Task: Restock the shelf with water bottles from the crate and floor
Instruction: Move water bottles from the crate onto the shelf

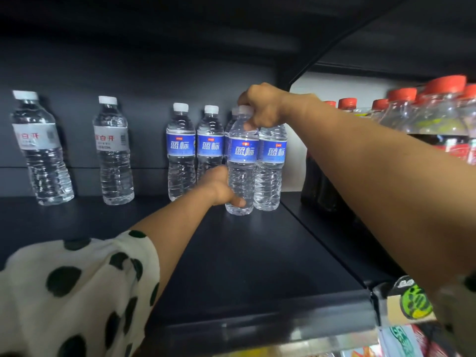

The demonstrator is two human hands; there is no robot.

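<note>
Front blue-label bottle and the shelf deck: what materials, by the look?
Blue-label bottle: clear thin plastic, glossy, ribbed walls you can see through; white cap looks opaque plastic. Shelf deck: dark matte sheet, likely painted metal, with a folded front lip; cannot confirm.

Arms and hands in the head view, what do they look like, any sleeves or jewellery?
The left arm wears a loose white sleeve with large dark polka dots, ending near the elbow. Left hand and right hand are bare, without visible rings.

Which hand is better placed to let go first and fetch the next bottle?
Probably the left hand: it only steadies the front blue-label bottle low down, while the right hand grips its neck from above.
</note>
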